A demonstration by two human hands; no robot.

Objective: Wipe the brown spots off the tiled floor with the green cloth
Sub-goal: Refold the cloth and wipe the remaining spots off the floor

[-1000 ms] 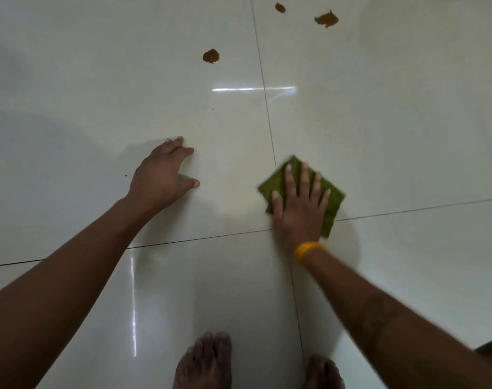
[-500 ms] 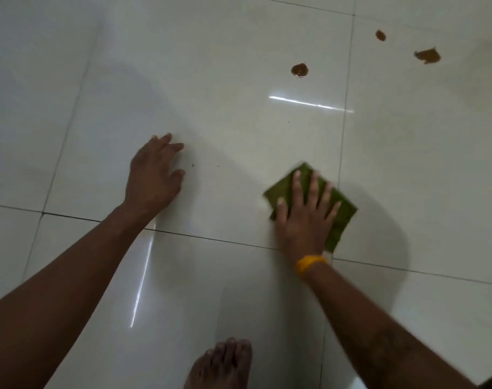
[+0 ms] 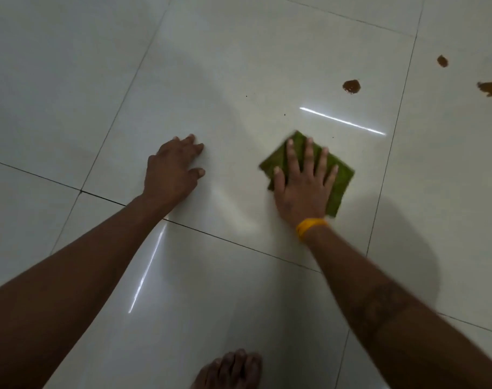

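Note:
A folded green cloth (image 3: 340,183) lies flat on the glossy white tiled floor (image 3: 239,66). My right hand (image 3: 302,186), with a yellow band at the wrist, presses down on the cloth with fingers spread. My left hand (image 3: 173,171) rests palm-down on the bare tile to the left of the cloth, fingers apart, holding nothing. Three brown spots sit far right: a round one (image 3: 351,86), a small one (image 3: 442,61) and a larger smear (image 3: 491,88) at the frame's edge. Tiny dark specks (image 3: 284,114) dot the tile ahead of the cloth.
Dark grout lines (image 3: 390,153) cross the floor between large tiles. My bare foot (image 3: 233,370) shows at the bottom edge. A bright light streak (image 3: 341,121) reflects on the tile just beyond the cloth.
The view has swung left, so the brown spots now sit farther right. My right hand and cloth have slid left off the grout line onto the middle tile. The left hand stays planted.

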